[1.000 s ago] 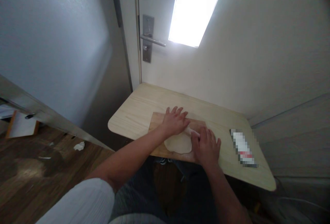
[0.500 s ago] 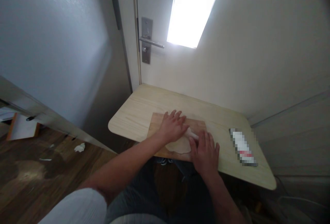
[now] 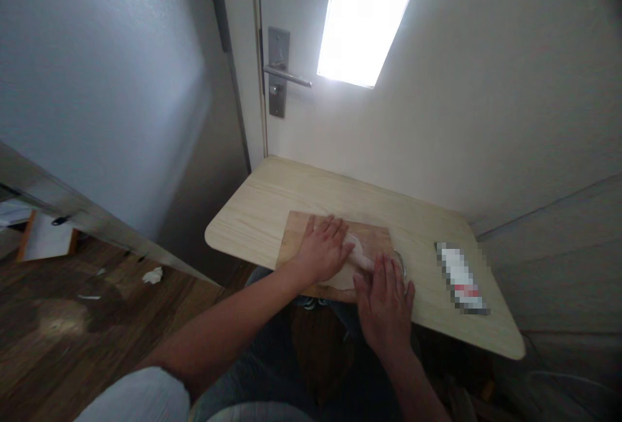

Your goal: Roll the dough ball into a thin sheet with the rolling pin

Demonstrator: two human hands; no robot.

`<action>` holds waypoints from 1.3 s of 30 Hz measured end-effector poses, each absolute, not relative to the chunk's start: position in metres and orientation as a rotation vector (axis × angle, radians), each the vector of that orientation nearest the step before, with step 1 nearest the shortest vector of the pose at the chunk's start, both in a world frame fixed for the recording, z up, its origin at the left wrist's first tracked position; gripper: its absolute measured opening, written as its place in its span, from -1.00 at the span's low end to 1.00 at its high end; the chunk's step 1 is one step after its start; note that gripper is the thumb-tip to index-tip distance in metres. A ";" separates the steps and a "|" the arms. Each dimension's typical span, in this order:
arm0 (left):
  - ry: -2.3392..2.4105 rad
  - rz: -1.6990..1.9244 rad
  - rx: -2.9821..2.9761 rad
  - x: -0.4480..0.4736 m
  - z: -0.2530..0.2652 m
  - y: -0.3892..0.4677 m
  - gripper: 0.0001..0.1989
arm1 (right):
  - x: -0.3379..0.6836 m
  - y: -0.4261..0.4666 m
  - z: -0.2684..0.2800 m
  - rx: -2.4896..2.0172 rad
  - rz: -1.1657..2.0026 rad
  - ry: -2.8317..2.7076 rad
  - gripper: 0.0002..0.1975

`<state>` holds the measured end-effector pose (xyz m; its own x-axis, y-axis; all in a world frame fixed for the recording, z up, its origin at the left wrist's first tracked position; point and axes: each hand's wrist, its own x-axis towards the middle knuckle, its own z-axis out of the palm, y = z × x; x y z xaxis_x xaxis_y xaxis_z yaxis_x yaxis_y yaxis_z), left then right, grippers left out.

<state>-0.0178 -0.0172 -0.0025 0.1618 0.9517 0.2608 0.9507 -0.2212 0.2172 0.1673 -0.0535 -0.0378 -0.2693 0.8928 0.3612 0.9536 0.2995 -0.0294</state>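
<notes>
A pale rolling pin (image 3: 362,258) lies across a thin flat sheet of dough (image 3: 340,281) on a wooden board (image 3: 291,231). My left hand (image 3: 324,248) rests on the pin's far-left part, palm down with fingers stretched out, hiding that end. On the near-right part lies my right hand (image 3: 386,302), also palm down, fingers extended and thumb apart. Only the stretch of pin between my hands shows. Some dough is hidden beneath both hands. Just beyond the right fingers, a thin metal ring or handle (image 3: 401,263) shows at the board's right edge.
The board sits on a light wood table (image 3: 243,214) with rounded corners, against a door with a metal handle (image 3: 289,76). A blurred-out long object (image 3: 461,279) lies at the table's right. Crumpled white paper (image 3: 153,275) is on the floor at left.
Both hands have shifted slightly toward me with the rolling pin. The metal ring beside the right fingers now shows. The camera view has moved a little.
</notes>
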 end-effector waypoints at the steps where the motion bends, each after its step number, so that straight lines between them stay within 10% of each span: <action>1: 1.959 0.540 2.397 -0.017 -0.002 -0.009 -0.43 | 0.166 -0.044 -0.037 -1.691 -0.273 -2.254 -0.29; 14: 1.845 0.347 2.459 -0.008 0.004 0.088 -0.61 | 0.157 0.050 -0.010 -1.928 -0.258 -2.217 -0.44; 39: 1.974 0.593 2.482 -0.016 -0.011 -0.035 -0.44 | 0.165 -0.069 -0.040 -1.629 -0.297 -2.226 -0.35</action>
